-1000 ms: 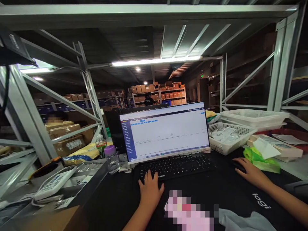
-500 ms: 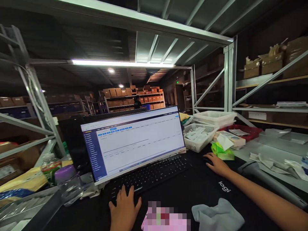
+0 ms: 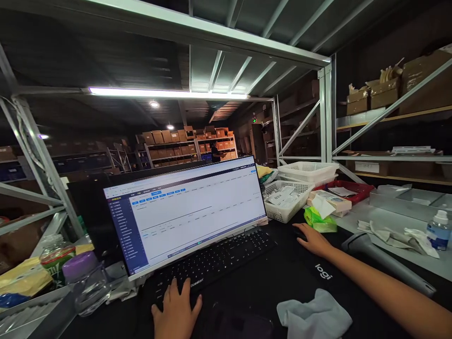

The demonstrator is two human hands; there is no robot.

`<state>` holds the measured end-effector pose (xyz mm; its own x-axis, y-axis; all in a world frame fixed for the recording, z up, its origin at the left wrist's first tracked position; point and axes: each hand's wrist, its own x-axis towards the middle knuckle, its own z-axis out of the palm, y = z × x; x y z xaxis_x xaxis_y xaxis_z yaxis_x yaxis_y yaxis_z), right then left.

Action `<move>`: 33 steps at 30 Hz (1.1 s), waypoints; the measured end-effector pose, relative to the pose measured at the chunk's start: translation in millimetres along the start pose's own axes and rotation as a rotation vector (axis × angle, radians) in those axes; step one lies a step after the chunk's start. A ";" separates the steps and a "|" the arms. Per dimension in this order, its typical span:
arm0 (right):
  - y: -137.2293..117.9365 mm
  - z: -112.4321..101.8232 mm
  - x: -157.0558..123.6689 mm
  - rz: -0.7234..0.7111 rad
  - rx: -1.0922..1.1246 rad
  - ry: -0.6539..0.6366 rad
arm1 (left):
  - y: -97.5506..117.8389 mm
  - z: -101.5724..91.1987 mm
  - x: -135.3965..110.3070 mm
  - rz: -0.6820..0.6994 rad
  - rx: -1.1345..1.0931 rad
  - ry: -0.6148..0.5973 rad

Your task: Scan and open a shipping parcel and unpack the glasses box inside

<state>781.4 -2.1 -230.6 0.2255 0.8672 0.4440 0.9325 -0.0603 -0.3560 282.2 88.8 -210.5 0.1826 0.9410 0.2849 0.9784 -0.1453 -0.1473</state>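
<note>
My left hand [image 3: 176, 308] lies with its fingers spread at the lower left edge of the black keyboard [image 3: 219, 259], fingertips on or just by the keys. Over at the right, my right hand [image 3: 312, 240] rests on a dark computer mouse [image 3: 298, 231], which it mostly covers. The mouse sits on a black desk mat [image 3: 282, 268] with "logi" lettering. Behind the keyboard stands a lit monitor [image 3: 201, 212] with a mostly white page and a dark blue side menu. A dark phone [image 3: 240, 325] lies between my hands, beside a crumpled grey-blue cloth [image 3: 314, 314].
A grey handheld scanner [image 3: 388, 263] lies near my right forearm. Beyond it are white baskets [image 3: 287, 209], a green tissue pack [image 3: 319, 221] and a spray bottle [image 3: 439, 230]. A purple-lidded jar [image 3: 84, 282] stands at left. Far back, a person [image 3: 216, 151] is by box-filled shelves.
The view has shifted slightly to the right. The phone's pink lit screen has gone dark. Both hands keep their places, while the distant person has turned and moved right along the shelves.
</note>
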 end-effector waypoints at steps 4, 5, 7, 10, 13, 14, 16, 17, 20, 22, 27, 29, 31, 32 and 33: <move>0.0 0.0 0.1 0.000 0.001 0.004 | 0.4 -2.7 -0.6 0.002 0.006 -0.017; -0.3 -0.1 0.1 -0.001 0.002 0.005 | 0.3 -2.1 -0.5 0.003 0.008 -0.016; -1.1 -0.5 0.2 -0.004 0.004 0.005 | -0.1 0.3 0.3 0.005 0.011 -0.002; -1.9 -0.5 0.4 0.003 0.002 0.008 | -0.8 5.8 2.6 0.000 0.011 0.003; -1.3 0.2 0.4 0.011 -0.008 0.014 | -2.5 11.8 5.5 -0.004 0.016 -0.006; -0.8 0.6 0.5 0.012 -0.011 0.016 | -3.4 13.7 6.5 -0.002 0.015 -0.002; 0.3 1.1 0.6 0.015 -0.018 0.017 | -5.4 16.9 8.4 0.007 -0.001 -0.004; 0.8 1.3 0.6 0.018 -0.022 0.017 | -6.4 17.9 9.2 0.012 -0.012 -0.008; 1.0 0.6 0.4 0.028 -0.032 0.017 | -7.5 17.7 10.0 0.010 -0.018 -0.017; -0.2 -1.0 0.0 0.033 -0.038 0.019 | -6.4 15.6 9.4 0.002 -0.002 -0.013; -4.9 -5.9 -1.8 0.029 -0.046 0.017 | -4.0 13.8 10.1 -0.011 0.024 -0.026; -6.3 -7.2 -2.3 0.028 -0.049 0.013 | -4.6 15.4 11.7 -0.014 0.024 -0.031; -7.2 -8.1 -2.5 0.029 -0.052 0.009 | -5.5 16.0 12.7 -0.014 0.023 -0.042; -7.5 -8.5 -2.5 0.030 -0.053 0.007 | -5.7 15.4 12.8 -0.014 0.026 -0.047; -7.8 -9.0 -2.5 0.031 -0.053 0.005 | -5.7 14.2 12.5 -0.015 0.030 -0.050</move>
<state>776.2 -8.2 -221.6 0.2560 0.8620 0.4375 0.9387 -0.1136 -0.3255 277.6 105.8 -219.6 0.1617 0.9574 0.2394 0.9775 -0.1221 -0.1721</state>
